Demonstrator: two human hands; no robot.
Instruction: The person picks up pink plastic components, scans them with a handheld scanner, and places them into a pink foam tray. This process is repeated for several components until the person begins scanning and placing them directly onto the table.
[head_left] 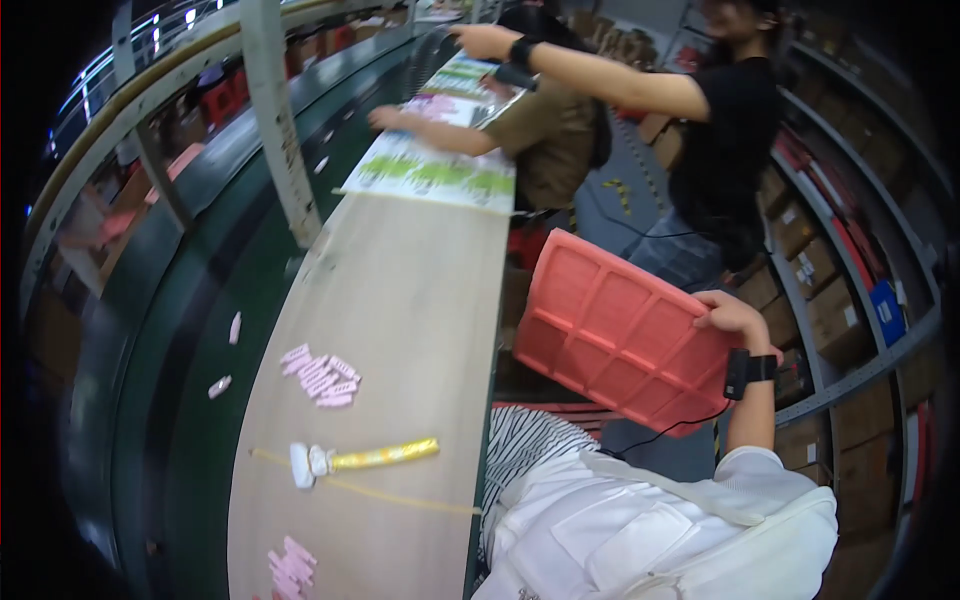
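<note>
One red tray (622, 338) extends left from my right grip (737, 317), which holds its edge; farther left, pink pieces (318, 378) lie on the tabletop (410, 290). My left grip's state I cannot tell.

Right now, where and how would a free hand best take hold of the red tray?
Probably by the left edge of the red tray, coming from the table side: the tray is tilted, that long rim is uncovered, and the right hand already holds the opposite end.
</note>
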